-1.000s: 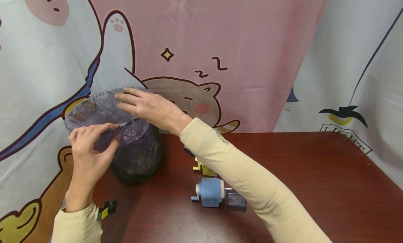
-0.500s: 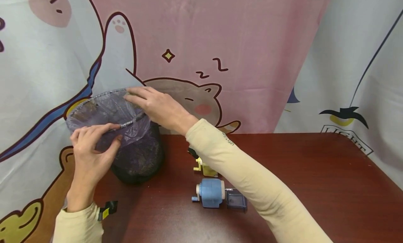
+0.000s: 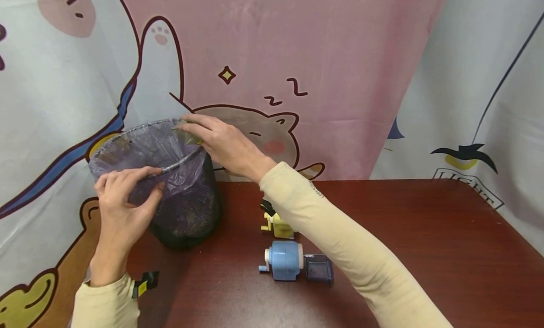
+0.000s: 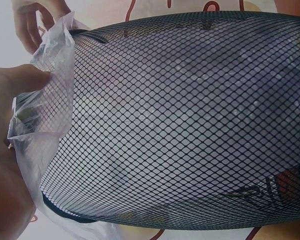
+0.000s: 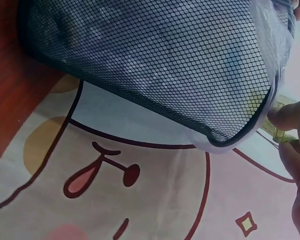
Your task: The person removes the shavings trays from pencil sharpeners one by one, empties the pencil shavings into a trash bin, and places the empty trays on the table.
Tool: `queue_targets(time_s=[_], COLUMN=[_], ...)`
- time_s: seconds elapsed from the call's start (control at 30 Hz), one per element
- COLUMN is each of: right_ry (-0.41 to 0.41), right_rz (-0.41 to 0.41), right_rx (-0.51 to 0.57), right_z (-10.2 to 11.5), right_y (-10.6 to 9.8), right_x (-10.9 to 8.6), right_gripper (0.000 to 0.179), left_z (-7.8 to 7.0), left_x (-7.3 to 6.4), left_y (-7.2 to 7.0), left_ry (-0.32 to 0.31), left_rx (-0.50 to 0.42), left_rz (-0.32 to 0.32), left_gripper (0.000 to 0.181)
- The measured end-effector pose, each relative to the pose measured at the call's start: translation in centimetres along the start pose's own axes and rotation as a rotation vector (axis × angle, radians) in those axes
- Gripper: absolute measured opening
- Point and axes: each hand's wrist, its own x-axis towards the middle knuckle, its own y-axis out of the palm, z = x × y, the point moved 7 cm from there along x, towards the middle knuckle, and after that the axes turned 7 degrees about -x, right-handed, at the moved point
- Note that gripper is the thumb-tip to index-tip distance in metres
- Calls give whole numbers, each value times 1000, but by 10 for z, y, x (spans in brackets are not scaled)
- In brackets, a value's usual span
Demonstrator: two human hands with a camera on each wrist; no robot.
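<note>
A black mesh wastebasket (image 3: 187,214) with a thin purplish bin liner (image 3: 187,177) folded over its rim leans toward me in the head view. My left hand (image 3: 123,200) grips the near rim, fingers over the edge and thumb outside; the left wrist view shows the thumb on the liner (image 4: 65,105). Over the right part of the opening, my right hand (image 3: 225,144) pinches a small clear yellow plastic piece (image 5: 280,125), which resembles a sharpener's shavings drawer. Fingers hide much of it in the head view.
A blue crank pencil sharpener (image 3: 284,260) stands on the dark red table (image 3: 425,252), its clear drawer (image 3: 318,270) pulled out on the right. Behind it is a yellow crank sharpener (image 3: 283,227), partly covered by the right sleeve. A printed curtain (image 3: 340,82) hangs close behind.
My right hand has shifted a little to the right along the opening, and the yellow plastic piece has come into sight beneath its fingers. The left hand keeps its grip on the rim.
</note>
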Motion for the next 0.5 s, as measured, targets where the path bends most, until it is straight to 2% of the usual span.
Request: queue_targets(time_s=[0.13, 0.37, 0.5], right_ry=[49, 108, 150], right_rz=[-2, -75, -107], right_rx=[34, 60, 127], right_z=[-6, -15, -20], right_y=[1, -6, -11], right_x=[-6, -16, -21], right_gripper=[45, 48, 48], left_z=[0, 2, 2], left_x=[0, 0, 1], left_y=[0, 0, 0], left_ry=[-1, -12, -18], left_rx=[-3, 8, 11], left_rz=[-5, 7, 18], left_gripper=[28, 29, 29])
